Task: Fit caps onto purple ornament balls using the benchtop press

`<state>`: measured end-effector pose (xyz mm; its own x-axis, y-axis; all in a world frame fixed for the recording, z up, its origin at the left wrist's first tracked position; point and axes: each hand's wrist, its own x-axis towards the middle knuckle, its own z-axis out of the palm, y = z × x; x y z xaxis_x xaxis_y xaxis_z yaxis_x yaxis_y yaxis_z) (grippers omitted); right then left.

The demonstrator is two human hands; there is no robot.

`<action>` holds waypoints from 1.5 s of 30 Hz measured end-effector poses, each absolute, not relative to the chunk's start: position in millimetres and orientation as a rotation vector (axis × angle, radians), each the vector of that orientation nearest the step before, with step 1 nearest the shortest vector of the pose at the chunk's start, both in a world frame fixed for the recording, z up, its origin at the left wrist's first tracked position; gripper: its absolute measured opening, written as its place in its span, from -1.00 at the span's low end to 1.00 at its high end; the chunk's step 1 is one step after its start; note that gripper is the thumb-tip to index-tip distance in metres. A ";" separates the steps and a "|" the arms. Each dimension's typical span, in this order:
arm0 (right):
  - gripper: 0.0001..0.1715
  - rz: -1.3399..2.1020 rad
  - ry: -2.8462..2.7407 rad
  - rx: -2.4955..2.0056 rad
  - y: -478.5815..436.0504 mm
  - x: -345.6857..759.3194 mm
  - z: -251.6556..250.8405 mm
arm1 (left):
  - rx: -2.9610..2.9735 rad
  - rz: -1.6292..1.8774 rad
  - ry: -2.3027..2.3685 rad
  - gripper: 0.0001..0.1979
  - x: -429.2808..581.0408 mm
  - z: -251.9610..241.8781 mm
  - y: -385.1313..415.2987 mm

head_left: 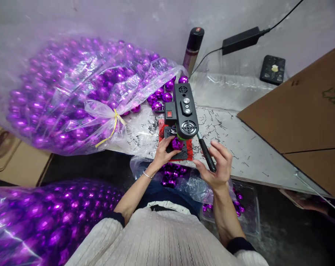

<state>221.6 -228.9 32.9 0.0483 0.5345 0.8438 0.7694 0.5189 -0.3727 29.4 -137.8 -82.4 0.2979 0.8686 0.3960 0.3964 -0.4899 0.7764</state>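
A small black press machine [184,112] with a red switch stands on a red base [161,131] at the table's front edge. My left hand [163,150] holds a shiny purple ball [177,143] under the machine's head, fingers closed round it. My right hand [217,166] cups the black lever handle [207,155] that slants down from the machine's right side, fingers partly curled about it.
A big clear bag of purple balls [70,96] lies on the table at left, another [45,221] at lower left. Loose balls [163,96] sit behind the machine. A clear bag with balls [173,175] rests on my lap. Cardboard [303,118] covers the right; metal scraps litter the tabletop.
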 end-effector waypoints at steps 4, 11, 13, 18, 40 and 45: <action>-0.76 -0.247 -1.628 -1.117 -208.1 214.8 42.4 | 1.996 1.123 1.109 -0.34 29.8 -81.5 -139.7; -0.51 -0.164 -1.479 -1.174 -197.3 193.5 -0.6 | 1.967 1.078 1.133 -0.33 30.5 -85.4 -141.8; -0.52 -0.160 -1.414 -1.117 -195.7 190.2 -13.4 | 1.975 1.076 1.127 -0.32 30.6 -86.0 -142.6; -0.52 -0.149 -1.345 -1.097 -193.7 185.5 -24.6 | 1.981 1.088 1.119 -0.32 30.6 -85.7 -143.7; -0.56 -0.116 -1.340 -1.138 -193.1 183.5 33.2 | 1.981 1.182 1.094 -0.40 29.7 -82.8 -153.0; -0.59 -0.035 -1.392 -1.124 -200.0 183.8 62.4 | 2.190 1.302 0.997 -0.12 8.5 -103.1 -194.3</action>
